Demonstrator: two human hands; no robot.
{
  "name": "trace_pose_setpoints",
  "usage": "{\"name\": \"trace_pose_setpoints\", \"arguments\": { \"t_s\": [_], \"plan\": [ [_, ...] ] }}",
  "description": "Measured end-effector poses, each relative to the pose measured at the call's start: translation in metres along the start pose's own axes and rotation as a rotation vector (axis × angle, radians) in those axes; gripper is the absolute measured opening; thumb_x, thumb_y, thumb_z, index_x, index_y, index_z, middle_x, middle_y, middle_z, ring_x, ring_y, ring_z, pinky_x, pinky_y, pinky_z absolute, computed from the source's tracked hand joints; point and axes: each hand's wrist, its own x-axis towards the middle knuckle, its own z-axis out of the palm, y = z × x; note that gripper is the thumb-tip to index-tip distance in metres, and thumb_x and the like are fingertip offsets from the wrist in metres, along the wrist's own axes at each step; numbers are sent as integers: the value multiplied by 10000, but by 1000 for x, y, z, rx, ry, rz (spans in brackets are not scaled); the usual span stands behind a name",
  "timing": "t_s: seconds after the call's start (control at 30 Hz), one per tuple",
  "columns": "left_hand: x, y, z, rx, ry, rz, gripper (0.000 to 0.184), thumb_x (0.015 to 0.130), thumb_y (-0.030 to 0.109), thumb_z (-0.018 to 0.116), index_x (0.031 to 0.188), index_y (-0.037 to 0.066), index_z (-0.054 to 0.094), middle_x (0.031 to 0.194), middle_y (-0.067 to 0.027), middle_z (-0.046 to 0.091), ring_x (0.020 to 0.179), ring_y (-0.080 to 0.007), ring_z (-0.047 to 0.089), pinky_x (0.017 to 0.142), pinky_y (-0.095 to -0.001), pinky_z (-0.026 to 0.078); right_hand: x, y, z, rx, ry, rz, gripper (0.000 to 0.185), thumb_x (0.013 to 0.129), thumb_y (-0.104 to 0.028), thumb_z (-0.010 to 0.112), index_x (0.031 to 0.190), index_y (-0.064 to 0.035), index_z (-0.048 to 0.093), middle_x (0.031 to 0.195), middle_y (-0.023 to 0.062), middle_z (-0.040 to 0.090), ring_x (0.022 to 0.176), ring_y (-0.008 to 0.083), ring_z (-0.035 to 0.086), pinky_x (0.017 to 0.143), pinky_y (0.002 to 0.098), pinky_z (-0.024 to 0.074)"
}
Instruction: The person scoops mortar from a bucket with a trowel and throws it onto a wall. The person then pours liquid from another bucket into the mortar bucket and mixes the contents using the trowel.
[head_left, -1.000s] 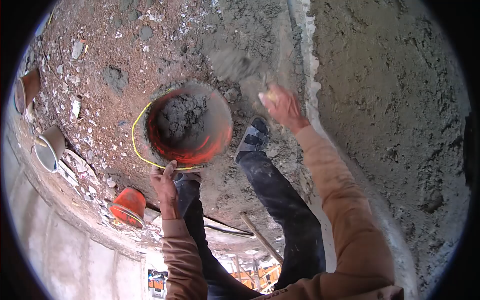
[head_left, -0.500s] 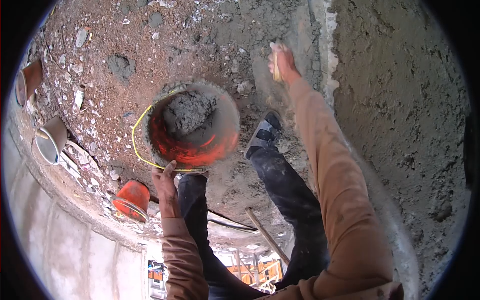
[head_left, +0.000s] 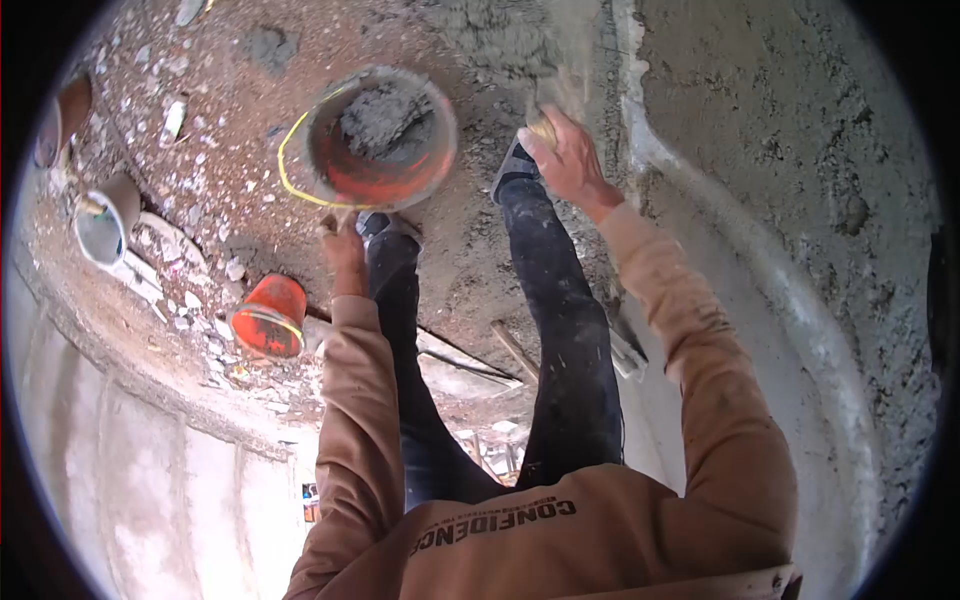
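My left hand [head_left: 343, 245] is closed at the near edge of an orange bucket [head_left: 385, 185], where its yellow handle [head_left: 284, 165] meets the rim. The bucket's mouth faces me, and a lump of wet grey mortar [head_left: 385, 118] lies inside. My right hand [head_left: 570, 160] grips the pale wooden handle of a trowel [head_left: 543, 130], just beyond my right shoe. The trowel's blade is smeared by motion and hard to tell from the grey mortar on the ground.
Rough mortar covers the wall [head_left: 780, 150] on the right. At left, near the lower wall, stand a smaller orange bucket [head_left: 272, 310], a grey bucket [head_left: 105, 225] and a brown bucket [head_left: 65, 115]. Rubble litters the ground; a wooden stick [head_left: 515, 348] lies behind my legs.
My right hand has come closer to my body with the trowel. The bucket and left hand sit higher in view, as my head view has shifted; my left hand still holds the bucket.
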Motion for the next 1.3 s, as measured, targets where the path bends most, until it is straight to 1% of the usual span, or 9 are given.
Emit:
{"name": "trace_pose_setpoints", "arguments": {
  "t_s": [0.1, 0.27, 0.47, 0.63, 0.73, 0.9, 0.97, 1.13, 1.3],
  "plan": [
    [-86, 66, -49, -330, -233, -70, 539, 908, 193, 711, 1365, 17, 485, 1364, -129, 552, 1142, -233, 595, 876, -375, 518, -53, -62, 30, -185, 24, 38, 302, 918, -267, 659, 1068, -19, 574, 979, 228, 659, 882, 458, 638, 729, 509, 517],
    [-173, 73, -178, -301, -333, -63, 469, 942, 163, 655, 1362, 8, 515, 1374, -133, 576, 1209, -237, 603, 936, -363, 513, -117, -160, 72, -276, 143, 145, 264, 920, -237, 646, 1066, -35, 561, 993, 221, 638, 916, 462, 630, 736, 530, 521],
    [-250, -55, -299, -253, -82, -140, 255, 933, 130, 643, 1164, 22, 647, 1069, -42, 695, 953, -139, 655, 798, -300, 522, -152, -233, 89, -360, 96, 254, 416, 911, -160, 613, 1285, -39, 475, 1181, 255, 569, 1042, 478, 605, 855, 562, 502],
    [-319, -169, -325, -276, 47, -391, 268, 910, 109, 669, 1151, -5, 647, 966, -70, 699, 833, -154, 654, 712, -301, 534, -136, -224, 83, -418, -87, 159, 546, 907, -147, 653, 1395, -35, 436, 1301, 226, 505, 1149, 450, 582, 949, 527, 486],
    [-329, -207, -321, -149, 61, -300, 264, 882, 102, 694, 1107, -31, 659, 972, -107, 719, 858, -207, 686, 761, -337, 551, -121, -231, 70, -349, -153, 90, 563, 920, -169, 674, 1415, -29, 445, 1357, 223, 459, 1183, 418, 579, 979, 495, 478],
    [-282, -203, -317, -6, 37, -159, 345, 844, 145, 735, 1137, -23, 664, 1065, -207, 728, 989, -318, 714, 863, -383, 552, -134, -194, 69, -344, -173, 143, 442, 942, -155, 664, 1338, -4, 539, 1321, 207, 538, 1128, 342, 622, 962, 427, 488],
    [-238, -200, -310, 64, 1, -114, 370, 850, 115, 717, 1185, -21, 638, 1079, -177, 729, 1020, -267, 702, 917, -368, 533, -158, -172, 72, -342, -237, 264, 382, 947, -134, 653, 1294, 5, 574, 1253, 183, 609, 1082, 304, 642, 943, 401, 492],
    [-122, -187, -299, 145, -12, 91, 667, 824, 132, 734, 1417, -2, 458, 1361, -270, 577, 1300, -389, 550, 1067, -429, 452, -260, -105, 100, -321, -384, 460, 228, 943, -84, 633, 1157, -6, 628, 1053, 127, 682, 968, 218, 648, 866, 364, 504],
    [-34, -225, -297, 421, -178, -83, 850, 861, 363, 686, 1544, 22, 312, 1565, -230, 378, 1469, -349, 344, 1206, -502, 247, -332, -130, 160, -204, -472, 702, 159, 965, -71, 602, 1113, -19, 626, 954, 63, 666, 839, 162, 654, 770, 330, 537]
  ]
}}
